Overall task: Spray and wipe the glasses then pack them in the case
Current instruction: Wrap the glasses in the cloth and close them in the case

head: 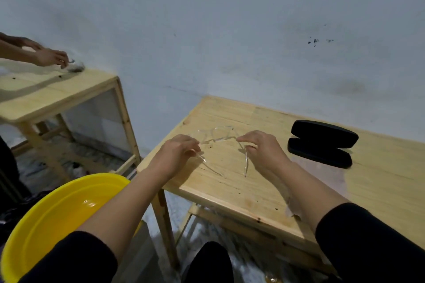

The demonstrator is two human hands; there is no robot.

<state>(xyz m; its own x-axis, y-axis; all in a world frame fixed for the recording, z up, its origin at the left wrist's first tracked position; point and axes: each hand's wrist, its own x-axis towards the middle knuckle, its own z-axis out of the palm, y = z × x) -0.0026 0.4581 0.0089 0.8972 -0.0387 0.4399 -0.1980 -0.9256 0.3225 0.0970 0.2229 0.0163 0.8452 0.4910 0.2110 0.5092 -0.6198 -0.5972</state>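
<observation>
Clear-framed glasses [218,136] hover just above the wooden table [241,190], arms unfolded and pointing toward me. My left hand [177,156] pinches the left arm near its hinge. My right hand [259,151] pinches the right arm the same way. A black glasses case [322,142] lies open on the table to the right of my right hand, with nothing inside. No spray bottle or cloth is in view.
A yellow plastic basin [57,220] sits low at the left, beside the table's corner. A second wooden table [57,94] stands at the far left, where another person's hands [50,56] handle a small object. A pale wall backs both tables.
</observation>
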